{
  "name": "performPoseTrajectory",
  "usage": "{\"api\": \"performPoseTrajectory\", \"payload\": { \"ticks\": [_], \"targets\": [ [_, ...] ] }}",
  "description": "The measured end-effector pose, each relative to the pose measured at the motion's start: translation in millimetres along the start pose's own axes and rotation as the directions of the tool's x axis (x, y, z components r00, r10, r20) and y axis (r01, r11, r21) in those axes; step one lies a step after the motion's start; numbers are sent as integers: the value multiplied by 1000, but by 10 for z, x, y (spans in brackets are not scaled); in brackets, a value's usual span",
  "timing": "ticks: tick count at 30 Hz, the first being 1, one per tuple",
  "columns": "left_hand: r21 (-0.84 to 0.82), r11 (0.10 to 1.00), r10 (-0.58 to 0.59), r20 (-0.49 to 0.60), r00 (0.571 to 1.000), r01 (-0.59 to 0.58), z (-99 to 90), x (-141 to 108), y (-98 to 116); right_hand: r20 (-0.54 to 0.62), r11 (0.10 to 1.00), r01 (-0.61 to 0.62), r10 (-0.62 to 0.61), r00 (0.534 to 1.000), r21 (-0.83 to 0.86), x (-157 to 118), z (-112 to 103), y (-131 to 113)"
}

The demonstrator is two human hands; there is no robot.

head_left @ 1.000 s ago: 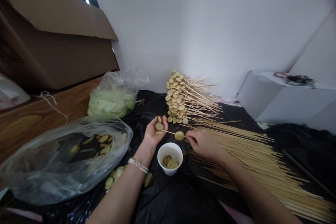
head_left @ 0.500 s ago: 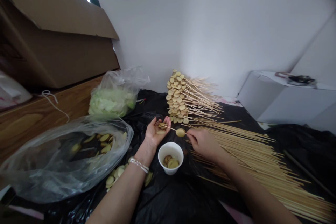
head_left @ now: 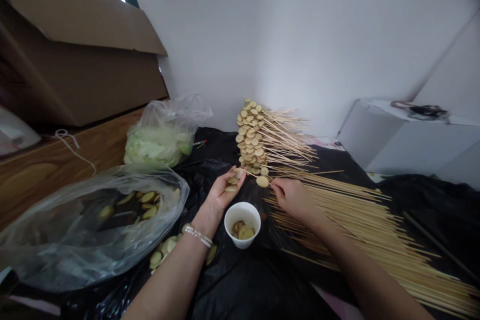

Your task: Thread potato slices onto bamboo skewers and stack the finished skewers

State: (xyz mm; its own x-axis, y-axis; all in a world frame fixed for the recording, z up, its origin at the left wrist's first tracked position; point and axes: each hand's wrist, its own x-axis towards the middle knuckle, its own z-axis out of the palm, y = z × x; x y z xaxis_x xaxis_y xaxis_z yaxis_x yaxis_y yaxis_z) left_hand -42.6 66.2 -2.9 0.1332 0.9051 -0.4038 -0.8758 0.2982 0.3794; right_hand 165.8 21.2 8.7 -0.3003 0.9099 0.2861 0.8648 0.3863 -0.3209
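Several potato slices [head_left: 233,180] lie cupped in my left hand [head_left: 218,192], palm turned up. My right hand [head_left: 293,200] pinches a thin wooden skewer [head_left: 251,174] with a potato slice [head_left: 262,181] threaded on it near the fingers. The skewer's far tip reaches the fingers of my left hand. Below and between the hands stands a white cup [head_left: 242,243] with a few potato slices inside. Just beyond the hands is a stack of skewered potato slices [head_left: 250,137], their sticks pointing right. Many bare skewers [head_left: 360,220] are spread under and beside my right forearm.
At left lies an open clear plastic bag [head_left: 75,255] with potato slices in it. Behind it sits a bag of cut pale-green vegetable [head_left: 157,145]. Loose slices [head_left: 165,250] rest by my left forearm. A cardboard box [head_left: 93,75] and a white box [head_left: 390,135] flank the black plastic sheet [head_left: 255,285].
My right hand has moved slightly right and up with the skewer and its slice. The slices in my left hand have shifted, and its fingers are curled more around them.
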Motion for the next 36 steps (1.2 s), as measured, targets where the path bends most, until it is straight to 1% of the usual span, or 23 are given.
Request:
{"api": "performPoseTrajectory", "payload": {
  "ticks": [3, 9, 11, 15, 18, 21, 24, 27, 31, 34, 36],
  "targets": [
    [-5, 999, 41, -26, 999, -41, 4, 4, -33, -9, 1000, 3, -3, 1000, 21, 0, 3, 5],
    [-25, 999, 44, -36, 998, -45, -14, -10, -40, -45, 997, 26, -23, 999, 67, -4, 13, 0],
    [-31, 999, 12, -36, 999, -13, -16, -14, -30, -54, 996, 33, -28, 998, 83, -5, 11, -1],
    [-87, 989, -118, -1, 993, 117, -11, -21, 11, -51, 994, 35, -30, 998, 102, -5, -3, -2],
    [-135, 978, -158, 11, 987, 158, -6, -32, 45, -54, 992, 50, -44, 998, 112, -3, -6, -2],
    [-118, 982, -145, 5, 989, 145, -4, -45, 62, -56, 991, 63, -57, 997, 121, -5, 3, -4],
    [-83, 992, -95, -6, 995, 94, -5, -49, 62, -51, 991, 59, -53, 997, 120, -11, 10, -5],
    [-75, 995, -71, -6, 997, 70, -5, -50, 59, -51, 992, 50, -45, 998, 117, -9, 4, -1],
    [-73, 996, -48, 2, 999, 48, -3, -50, 57, -22, 992, 53, -51, 998, 116, 3, 1, 7],
    [-84, 995, -48, 2, 999, 48, -2, -49, 55, 3, 990, 73, -74, 997, 123, 5, 15, 6],
    [-96, 993, -67, -5, 998, 66, 1, -47, 52, -4, 989, 79, -79, 997, 128, 3, 24, 5]
  ]
}}
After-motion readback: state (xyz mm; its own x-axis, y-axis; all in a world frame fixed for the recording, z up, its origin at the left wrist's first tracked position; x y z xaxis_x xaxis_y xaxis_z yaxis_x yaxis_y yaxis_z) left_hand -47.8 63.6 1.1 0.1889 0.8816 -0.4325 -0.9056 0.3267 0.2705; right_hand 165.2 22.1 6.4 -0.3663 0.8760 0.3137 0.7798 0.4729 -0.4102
